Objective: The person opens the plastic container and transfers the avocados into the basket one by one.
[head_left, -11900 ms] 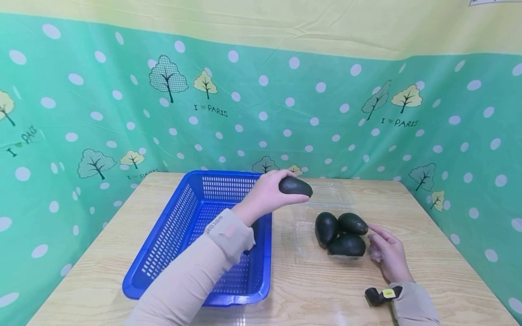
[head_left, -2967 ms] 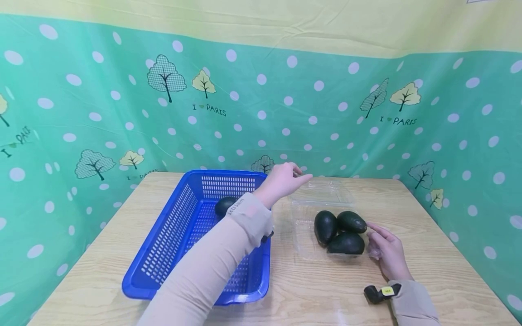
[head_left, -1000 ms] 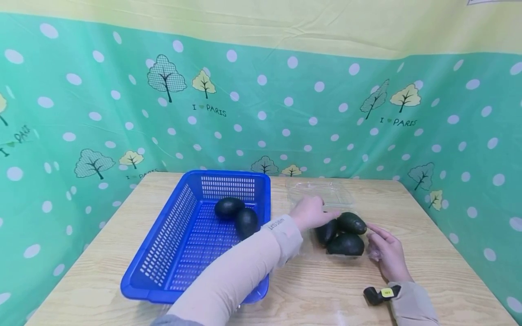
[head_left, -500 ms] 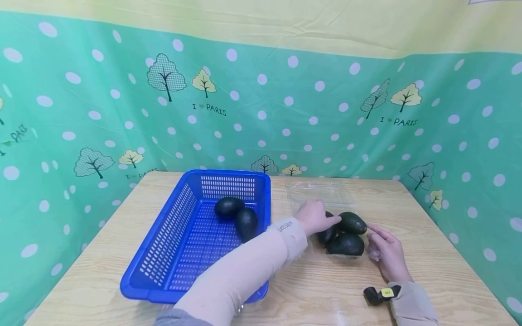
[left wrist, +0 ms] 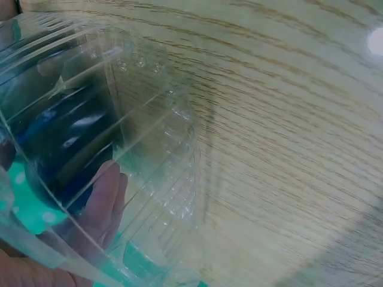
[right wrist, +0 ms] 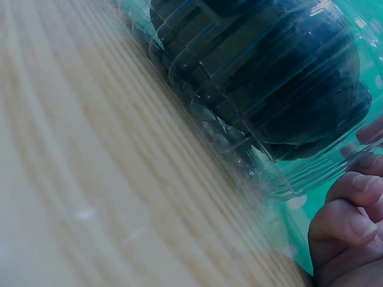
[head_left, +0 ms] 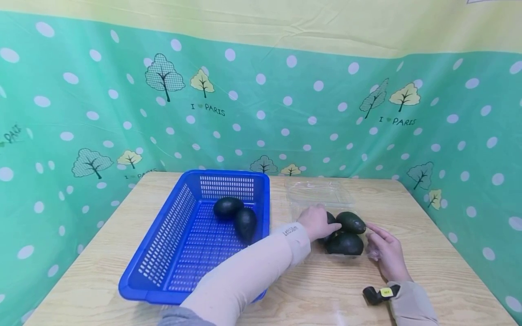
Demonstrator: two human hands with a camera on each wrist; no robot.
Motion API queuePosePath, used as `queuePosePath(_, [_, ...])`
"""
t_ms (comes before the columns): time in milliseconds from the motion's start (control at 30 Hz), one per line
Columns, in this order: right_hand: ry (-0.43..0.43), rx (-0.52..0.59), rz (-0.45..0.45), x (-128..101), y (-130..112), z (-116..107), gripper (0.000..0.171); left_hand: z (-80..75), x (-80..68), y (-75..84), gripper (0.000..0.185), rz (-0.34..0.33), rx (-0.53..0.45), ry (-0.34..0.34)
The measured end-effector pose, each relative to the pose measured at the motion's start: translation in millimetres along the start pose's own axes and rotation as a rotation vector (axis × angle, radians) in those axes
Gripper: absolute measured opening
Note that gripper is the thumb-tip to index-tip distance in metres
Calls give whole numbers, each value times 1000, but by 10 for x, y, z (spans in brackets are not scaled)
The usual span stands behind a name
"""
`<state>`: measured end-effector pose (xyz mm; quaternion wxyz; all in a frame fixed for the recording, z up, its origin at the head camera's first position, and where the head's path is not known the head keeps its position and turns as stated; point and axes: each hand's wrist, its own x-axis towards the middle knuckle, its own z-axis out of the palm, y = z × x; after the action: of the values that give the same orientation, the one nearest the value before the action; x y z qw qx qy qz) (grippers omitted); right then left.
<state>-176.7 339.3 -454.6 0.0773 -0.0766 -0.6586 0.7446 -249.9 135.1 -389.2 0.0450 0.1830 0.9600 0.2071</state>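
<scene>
Three smooth, blackish-green oval avocados (head_left: 345,244) are lying clustered in a clear, ribbed plastic container (left wrist: 170,197), which is resting just beside a blue, perforated plastic basket (head_left: 195,253), where two more dark avocados (head_left: 228,208) are lying close together.

Left hand (head_left: 317,222) now lower, on one avocado (head_left: 331,218) in the clear container (left wrist: 158,161), two avocados (head_left: 245,222) newly visible in the basket (head_left: 161,244).

Room above front avocado (head_left: 345,244); basket (head_left: 261,213) (raised wall) bars low path leftward; right hand (head_left: 387,253) blocks right side of tray (left wrist: 175,170).
</scene>
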Motion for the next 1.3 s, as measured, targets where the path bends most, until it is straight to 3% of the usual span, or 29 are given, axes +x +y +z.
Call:
queuePosePath(467, [7, 0, -4, -1, 4, 5, 39, -16, -41, 36, 60, -46, 10, -28])
queuePosePath(700, [9, -1, -7, -3, 7, 8, 39, -14, -24, 42, 59, -91, -33, -44])
queuePosePath(1300, [2, 40, 3, 1, -16, 24, 39, -31, 18, 11, 56, -102, -124, -29])
